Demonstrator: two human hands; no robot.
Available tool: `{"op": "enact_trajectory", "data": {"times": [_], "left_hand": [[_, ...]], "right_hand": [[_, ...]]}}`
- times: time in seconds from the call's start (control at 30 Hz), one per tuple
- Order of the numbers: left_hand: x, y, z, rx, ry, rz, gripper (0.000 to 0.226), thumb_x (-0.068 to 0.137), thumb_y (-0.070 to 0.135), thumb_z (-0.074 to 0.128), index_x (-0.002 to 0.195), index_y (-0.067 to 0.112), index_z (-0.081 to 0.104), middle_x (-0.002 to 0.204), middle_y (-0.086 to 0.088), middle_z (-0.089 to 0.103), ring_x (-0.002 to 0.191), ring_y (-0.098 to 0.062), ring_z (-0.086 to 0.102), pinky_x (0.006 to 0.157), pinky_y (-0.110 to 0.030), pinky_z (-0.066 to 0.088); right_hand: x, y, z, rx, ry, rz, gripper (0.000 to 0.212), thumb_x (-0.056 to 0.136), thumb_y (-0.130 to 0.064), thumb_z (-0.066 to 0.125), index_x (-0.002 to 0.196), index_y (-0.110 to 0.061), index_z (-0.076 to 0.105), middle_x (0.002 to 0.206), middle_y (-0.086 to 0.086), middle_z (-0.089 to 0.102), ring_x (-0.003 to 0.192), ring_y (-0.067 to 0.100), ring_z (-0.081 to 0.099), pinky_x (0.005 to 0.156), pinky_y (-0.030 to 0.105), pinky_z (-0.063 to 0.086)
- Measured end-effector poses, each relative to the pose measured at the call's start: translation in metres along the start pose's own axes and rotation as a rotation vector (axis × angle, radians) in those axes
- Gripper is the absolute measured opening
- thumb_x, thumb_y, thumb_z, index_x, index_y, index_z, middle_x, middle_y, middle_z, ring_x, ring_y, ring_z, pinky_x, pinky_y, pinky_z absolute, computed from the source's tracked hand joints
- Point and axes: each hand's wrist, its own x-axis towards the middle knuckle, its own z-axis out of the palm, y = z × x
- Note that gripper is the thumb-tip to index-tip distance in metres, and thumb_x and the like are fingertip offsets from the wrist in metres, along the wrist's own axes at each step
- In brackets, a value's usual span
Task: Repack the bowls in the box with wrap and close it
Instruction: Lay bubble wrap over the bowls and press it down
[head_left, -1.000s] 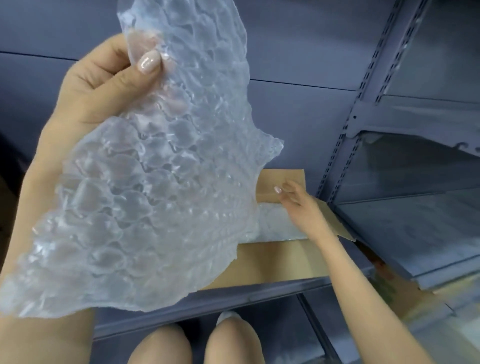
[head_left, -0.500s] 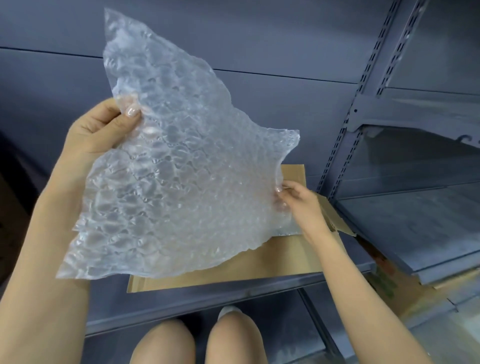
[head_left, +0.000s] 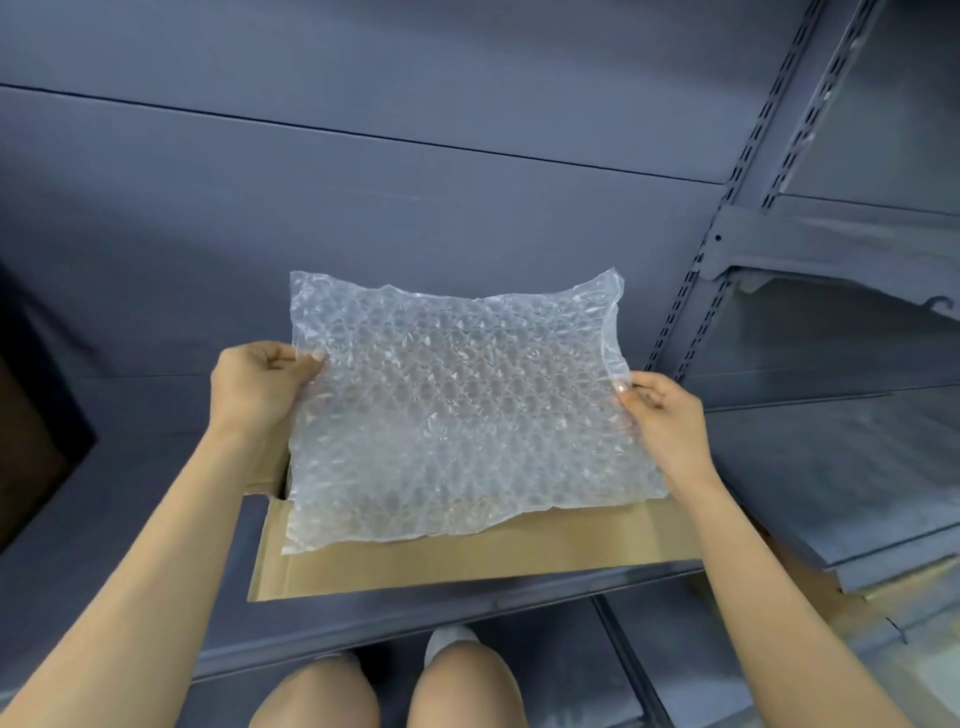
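A clear sheet of bubble wrap (head_left: 452, 410) is spread flat above an open brown cardboard box (head_left: 467, 561) on a grey metal shelf. My left hand (head_left: 260, 384) pinches the sheet's left edge. At the right edge, my right hand (head_left: 660, 415) pinches the sheet between thumb and fingers. The wrap covers the box's opening, so the bowls inside are hidden. The box's near flap (head_left: 363, 571) lies folded out toward me.
The grey shelf (head_left: 156, 467) runs left and right, with a slotted upright post (head_left: 727, 234) at the right. Lower shelves (head_left: 831, 467) stand to the right. Another printed carton (head_left: 810, 582) sits low on the right. My knees (head_left: 384, 691) are below the shelf edge.
My left hand came down and away from the camera with the wrap. My right hand took the sheet's other edge, and both hands stretched it flat over the box.
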Motion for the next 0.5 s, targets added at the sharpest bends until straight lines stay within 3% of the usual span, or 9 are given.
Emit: {"op": "enact_trajectory", "data": {"times": [0.17,0.3,0.4,0.5], "left_hand": [[0.010,-0.005,0.021,0.188,0.114,0.044,0.025,0.074,0.034,0.079,0.069,0.012,0.070,0.072,-0.014,0.070,0.074,-0.033,0.067,0.077,-0.049,0.057],[0.015,-0.012,0.035,0.355,0.091,0.102,0.025,0.080,0.024,0.075,0.072,0.002,0.068,0.071,-0.013,0.068,0.064,-0.023,0.053,0.062,-0.029,0.047],[0.014,-0.022,0.041,0.448,0.074,0.126,0.022,0.081,0.018,0.072,0.069,0.000,0.067,0.070,-0.018,0.067,0.064,-0.028,0.050,0.059,-0.031,0.040],[0.015,-0.033,0.044,0.541,0.058,0.156,0.025,0.082,0.020,0.071,0.065,0.003,0.063,0.061,-0.012,0.065,0.067,-0.035,0.055,0.057,-0.032,0.036]], "right_hand": [[0.008,0.006,-0.004,-0.094,0.023,0.016,0.008,0.092,-0.025,0.062,0.098,-0.022,0.067,0.086,-0.015,0.067,0.070,0.001,0.061,0.051,0.014,0.049],[0.012,0.021,-0.006,-0.139,0.007,0.065,0.011,0.089,-0.026,0.066,0.096,-0.018,0.069,0.084,-0.010,0.068,0.070,0.009,0.060,0.059,0.025,0.054],[0.014,0.035,-0.005,-0.198,-0.022,0.084,0.006,0.088,-0.024,0.067,0.088,-0.019,0.069,0.082,0.003,0.070,0.074,0.017,0.061,0.064,0.027,0.051],[0.020,0.047,-0.001,-0.318,-0.032,0.084,0.009,0.088,-0.024,0.067,0.091,-0.016,0.070,0.086,0.000,0.070,0.079,0.013,0.063,0.069,0.023,0.045]]}}
